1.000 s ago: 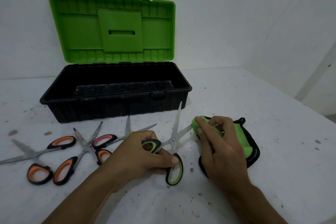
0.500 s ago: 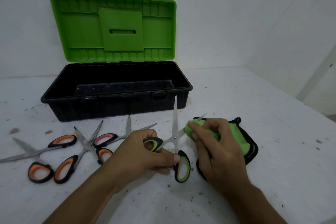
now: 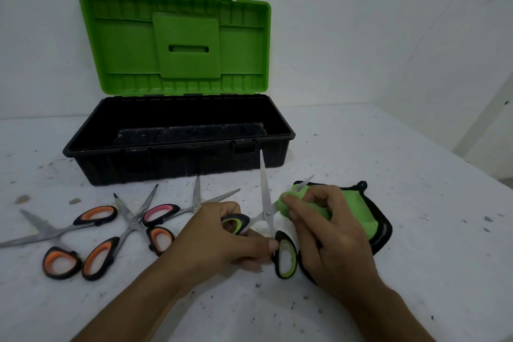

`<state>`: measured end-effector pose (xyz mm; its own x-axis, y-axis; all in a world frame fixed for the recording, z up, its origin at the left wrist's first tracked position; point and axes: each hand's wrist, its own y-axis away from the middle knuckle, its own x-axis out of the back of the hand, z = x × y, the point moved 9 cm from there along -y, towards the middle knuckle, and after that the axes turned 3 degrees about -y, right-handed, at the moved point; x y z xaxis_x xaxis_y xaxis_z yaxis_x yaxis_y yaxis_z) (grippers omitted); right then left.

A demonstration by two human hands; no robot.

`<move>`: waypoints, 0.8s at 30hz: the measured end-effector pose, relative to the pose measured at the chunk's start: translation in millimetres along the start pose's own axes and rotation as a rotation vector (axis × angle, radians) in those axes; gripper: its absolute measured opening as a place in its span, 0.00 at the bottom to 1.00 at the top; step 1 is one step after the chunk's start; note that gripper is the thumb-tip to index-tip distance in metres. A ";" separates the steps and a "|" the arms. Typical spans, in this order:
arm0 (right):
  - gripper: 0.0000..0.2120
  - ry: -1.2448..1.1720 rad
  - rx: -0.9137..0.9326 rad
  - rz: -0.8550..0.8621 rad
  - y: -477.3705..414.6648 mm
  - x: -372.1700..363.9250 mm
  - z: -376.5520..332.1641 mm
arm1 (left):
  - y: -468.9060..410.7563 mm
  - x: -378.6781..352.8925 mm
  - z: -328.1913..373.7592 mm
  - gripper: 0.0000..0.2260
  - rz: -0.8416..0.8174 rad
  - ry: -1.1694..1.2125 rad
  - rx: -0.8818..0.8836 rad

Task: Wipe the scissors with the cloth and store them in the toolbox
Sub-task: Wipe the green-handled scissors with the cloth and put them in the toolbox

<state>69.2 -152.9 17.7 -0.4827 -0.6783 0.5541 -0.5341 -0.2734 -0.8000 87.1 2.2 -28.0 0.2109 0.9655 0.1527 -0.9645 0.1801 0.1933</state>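
Two hands — left hand (image 3: 222, 239) grips the scissors (image 3: 266, 191) handle, right hand (image 3: 327, 236) pinches cloth (image 3: 352, 203) round a blade

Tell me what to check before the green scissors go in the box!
1. The toolbox has its lid up: ok.
2. The left hand holds the green scissors by a handle: ok.
3. The right hand pinches the cloth round one blade: ok.
4. Blades closed for storing: not ok, they are spread apart.
5. Blades wiped clean: cannot tell.
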 end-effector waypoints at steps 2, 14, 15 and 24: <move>0.13 -0.021 -0.055 0.083 -0.6 6.6 5.5 | 1.1 -4.6 4.1 0.18 -0.043 0.028 -0.020; 0.15 -0.107 -0.045 0.001 -0.4 1.1 6.8 | 0.5 -2.8 2.8 0.15 -0.060 0.090 -0.031; 0.15 -0.125 -0.010 -0.061 1.3 -5.5 3.3 | -0.1 -1.2 2.0 0.15 -0.053 0.091 -0.026; 0.13 -0.184 0.029 -0.139 1.7 -8.2 2.1 | 1.0 -3.7 1.0 0.12 -0.092 0.137 0.022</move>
<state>73.7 -149.2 11.3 -0.2697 -0.7450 0.6101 -0.5649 -0.3907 -0.7268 85.5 -1.4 -27.4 0.2725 0.9621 -0.0003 -0.9381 0.2658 0.2221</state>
